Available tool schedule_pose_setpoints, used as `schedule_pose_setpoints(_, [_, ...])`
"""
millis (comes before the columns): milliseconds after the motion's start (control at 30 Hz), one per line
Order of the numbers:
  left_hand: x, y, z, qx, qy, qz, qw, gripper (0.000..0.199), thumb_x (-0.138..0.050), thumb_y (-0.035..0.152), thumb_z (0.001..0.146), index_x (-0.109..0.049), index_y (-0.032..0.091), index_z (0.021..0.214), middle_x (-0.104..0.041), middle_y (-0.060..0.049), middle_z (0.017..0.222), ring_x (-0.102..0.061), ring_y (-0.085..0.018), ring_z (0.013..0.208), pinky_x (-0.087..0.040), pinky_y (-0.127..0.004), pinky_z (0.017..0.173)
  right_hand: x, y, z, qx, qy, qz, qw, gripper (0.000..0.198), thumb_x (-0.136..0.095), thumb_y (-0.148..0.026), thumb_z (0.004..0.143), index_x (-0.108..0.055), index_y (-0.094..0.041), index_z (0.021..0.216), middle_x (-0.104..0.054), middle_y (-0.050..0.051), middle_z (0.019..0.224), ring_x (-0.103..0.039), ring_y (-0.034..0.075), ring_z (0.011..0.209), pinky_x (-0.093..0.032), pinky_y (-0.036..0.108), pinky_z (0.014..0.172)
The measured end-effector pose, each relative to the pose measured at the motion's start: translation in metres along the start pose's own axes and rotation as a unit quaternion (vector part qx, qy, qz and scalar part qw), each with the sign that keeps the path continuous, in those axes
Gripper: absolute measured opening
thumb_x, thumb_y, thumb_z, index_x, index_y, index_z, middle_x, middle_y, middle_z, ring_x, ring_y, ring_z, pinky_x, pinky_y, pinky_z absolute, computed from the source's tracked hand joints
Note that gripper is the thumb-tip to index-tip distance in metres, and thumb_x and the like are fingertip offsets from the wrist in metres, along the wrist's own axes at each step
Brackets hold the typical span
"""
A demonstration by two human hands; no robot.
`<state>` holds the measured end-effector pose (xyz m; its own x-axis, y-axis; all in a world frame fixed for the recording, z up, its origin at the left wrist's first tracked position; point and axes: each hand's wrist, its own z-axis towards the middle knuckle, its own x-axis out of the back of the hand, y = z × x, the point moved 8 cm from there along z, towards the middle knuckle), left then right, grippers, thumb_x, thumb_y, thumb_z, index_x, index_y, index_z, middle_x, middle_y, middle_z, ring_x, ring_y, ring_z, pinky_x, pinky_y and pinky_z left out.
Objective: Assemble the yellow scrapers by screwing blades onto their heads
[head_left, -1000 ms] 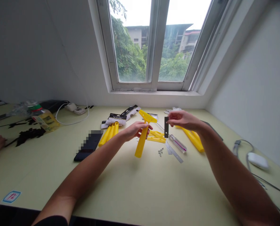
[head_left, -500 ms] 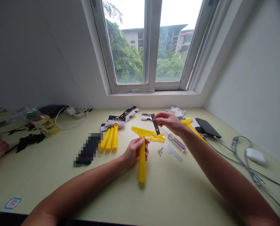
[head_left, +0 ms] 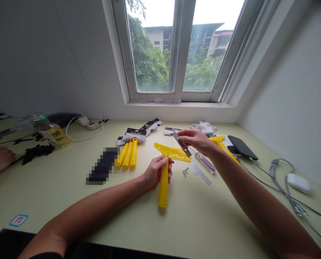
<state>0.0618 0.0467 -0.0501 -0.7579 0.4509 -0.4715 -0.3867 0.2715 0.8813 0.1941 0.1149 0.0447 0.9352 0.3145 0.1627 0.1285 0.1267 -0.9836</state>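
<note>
We've got a yellow plastic T-shaped scraper (head_left: pixel 164 183) wrapped in our left hand (head_left: pixel 155 171), flat grey metal blade (head_left: pixel 182 145) pinched in our right hand (head_left: pixel 196 140) near it, pale-green surface (head_left: pixel 133 223) below, 2-pane glass window (head_left: pixel 182 50) ahead.

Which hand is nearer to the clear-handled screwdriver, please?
Right. The right hand, pinching a dark blade, is close by the screwdriver, at its shaft end; the left hand, gripping a yellow scraper, is farther off to the left, beyond the loose screws.

Scraper handle (head_left: pixel 163 183): smooth yellow plastic; blade (head_left: pixel 181 144): dark metal.
</note>
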Motion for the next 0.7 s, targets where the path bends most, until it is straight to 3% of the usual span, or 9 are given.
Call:
schedule_pose_setpoints(167, [-0.006,-0.002,-0.003,0.011,-0.029,0.002,0.999,0.028,-0.053,0.04,0.086,-0.057,0.013,0.094,-0.049,-0.002,0.075,-0.054,-0.013,0.054,-0.048,-0.027,0.045,-0.009,-0.001,0.001,0.046,-0.03,-0.03,0.998,0.039,-0.074,-0.038,0.069,-0.064,-0.015,0.099,-0.064,0.001,0.068,-0.053,0.01,0.057,-0.044,0.024,0.052])
schedule_pose_setpoints(433, [-0.025,-0.01,-0.012,0.026,-0.084,0.004,0.996,0.026,-0.054,0.036,0.086,-0.057,0.012,0.096,-0.05,-0.002,0.076,-0.057,-0.013,0.051,-0.049,-0.028,0.042,-0.031,-0.003,-0.004,0.05,-0.087,-0.053,0.994,0.035,-0.073,-0.035,0.072,-0.059,-0.016,0.097,-0.067,0.002,0.073,-0.06,0.012,0.066,-0.047,0.024,0.059])
schedule_pose_setpoints(700, [-0.026,-0.011,-0.014,0.027,-0.08,0.005,0.996,0.028,-0.056,0.038,0.086,-0.057,0.013,0.097,-0.051,-0.002,0.077,-0.057,-0.013,0.05,-0.049,-0.029,0.041,-0.04,0.001,-0.005,0.062,-0.129,-0.08,0.986,0.034,-0.071,-0.033,0.073,-0.06,-0.016,0.099,-0.07,0.004,0.078,-0.064,0.015,0.072,-0.052,0.029,0.068])
